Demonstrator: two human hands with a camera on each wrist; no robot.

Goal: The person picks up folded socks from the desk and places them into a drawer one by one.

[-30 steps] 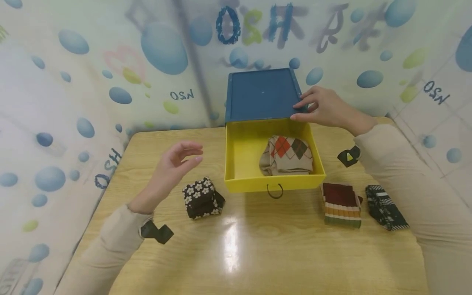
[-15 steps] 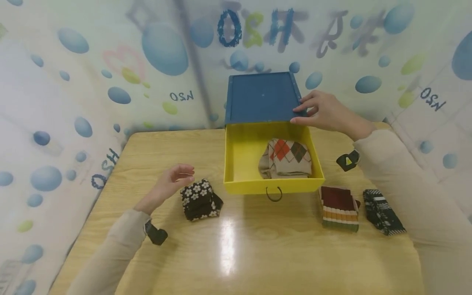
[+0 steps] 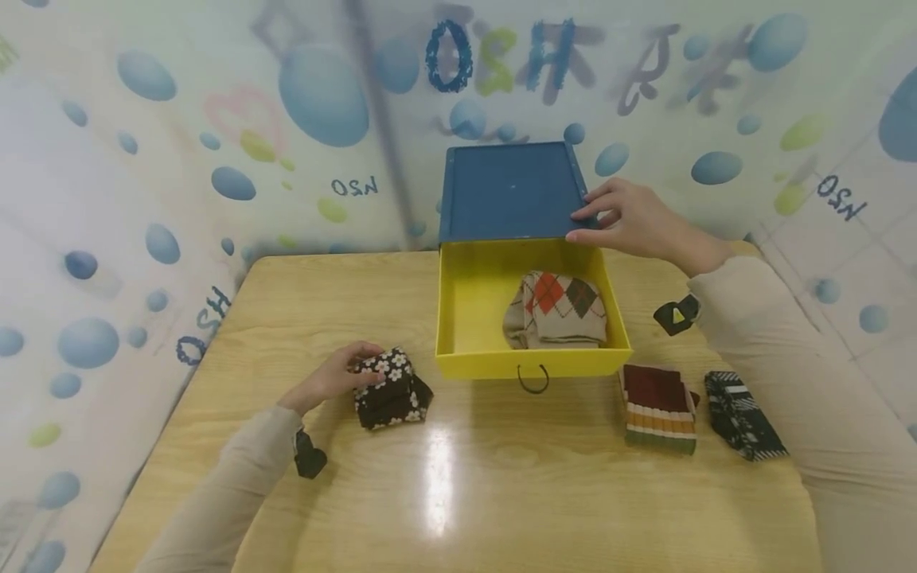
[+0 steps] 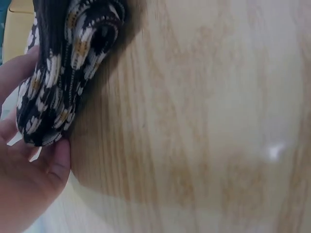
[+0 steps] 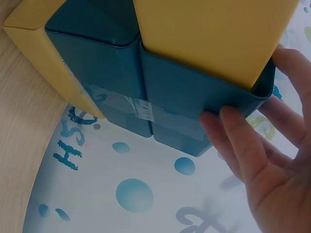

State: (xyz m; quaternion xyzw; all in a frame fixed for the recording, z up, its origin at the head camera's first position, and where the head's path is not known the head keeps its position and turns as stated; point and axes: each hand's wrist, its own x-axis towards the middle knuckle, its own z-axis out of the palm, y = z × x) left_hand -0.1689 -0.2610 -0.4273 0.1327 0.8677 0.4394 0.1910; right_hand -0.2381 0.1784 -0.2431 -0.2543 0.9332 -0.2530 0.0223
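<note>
In the head view, black flower-patterned socks [image 3: 392, 390] lie folded on the table, left of a yellow drawer [image 3: 533, 362]. My left hand [image 3: 333, 378] grips their left end; the left wrist view shows thumb and fingers on opposite sides of the folded socks [image 4: 53, 97]. At the right edge of the blue box [image 3: 512, 191], which houses the drawer, my right hand [image 3: 634, 223] holds the upper corner. Fingers of that hand [image 5: 272, 165] lie against the teal side wall in the right wrist view. Beige argyle socks [image 3: 566, 306] sit folded in the pulled-out drawer's right half.
Maroon striped socks [image 3: 657, 410] and dark patterned socks [image 3: 743, 415] lie on the table right of the drawer. A thin dark loop handle [image 3: 533, 380] hangs at the drawer's front. Behind the wooden table [image 3: 501, 493] stands a wall with painted blue spots.
My left hand has come down from above the table and taken hold of the flower-patterned socks. The right hand stays at the box; the drawer remains pulled out.
</note>
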